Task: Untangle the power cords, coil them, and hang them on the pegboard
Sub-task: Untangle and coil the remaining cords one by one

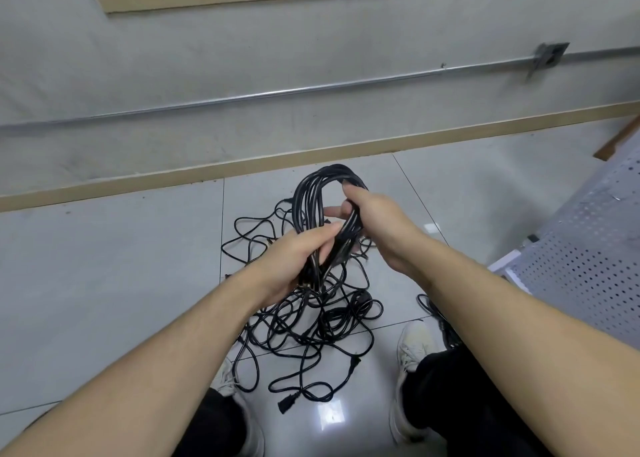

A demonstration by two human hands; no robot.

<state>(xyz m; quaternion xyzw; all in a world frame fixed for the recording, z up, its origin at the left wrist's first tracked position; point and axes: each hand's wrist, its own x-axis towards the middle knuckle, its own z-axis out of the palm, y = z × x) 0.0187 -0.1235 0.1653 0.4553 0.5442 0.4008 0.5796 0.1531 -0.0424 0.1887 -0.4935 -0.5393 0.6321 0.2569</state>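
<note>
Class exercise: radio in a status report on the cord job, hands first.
Left hand grips coil at its base; right hand grips its side. Loose cords tangled on floor. Pegboard at right, bare where visible.

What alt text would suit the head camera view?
Both hands, left hand and right hand, grip a black coil above tangled cords on a tiled floor. A white pegboard leans at the right.
</note>
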